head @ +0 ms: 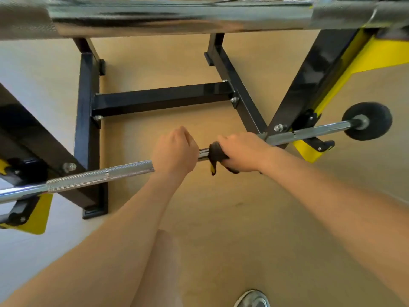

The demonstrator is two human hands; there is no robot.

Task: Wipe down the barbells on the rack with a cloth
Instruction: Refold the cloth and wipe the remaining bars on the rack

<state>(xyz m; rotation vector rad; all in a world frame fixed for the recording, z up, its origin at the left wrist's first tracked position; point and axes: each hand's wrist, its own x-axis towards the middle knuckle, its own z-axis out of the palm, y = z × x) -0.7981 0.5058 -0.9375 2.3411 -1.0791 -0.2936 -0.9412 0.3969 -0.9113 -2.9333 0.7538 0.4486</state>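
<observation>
A chrome barbell (pixel 99 176) lies across the low pegs of a black and yellow rack (pixel 88 134), with a small black end weight (pixel 367 121) at its right end. My left hand (pixel 174 150) grips the bar near its middle. Just to the right, my right hand (pixel 242 151) holds a dark cloth (pixel 215 155) wrapped round the bar; a yellow-edged corner of the cloth hangs below. A second, thicker chrome barbell (pixel 177 14) rests higher up, very close to the camera and blurred.
The rack's black crossbar (pixel 161 98) and floor rails lie on the tan floor below the bar. Yellow bar holders (pixel 37 218) stick out at both sides. My shoe (pixel 252 299) shows at the bottom edge.
</observation>
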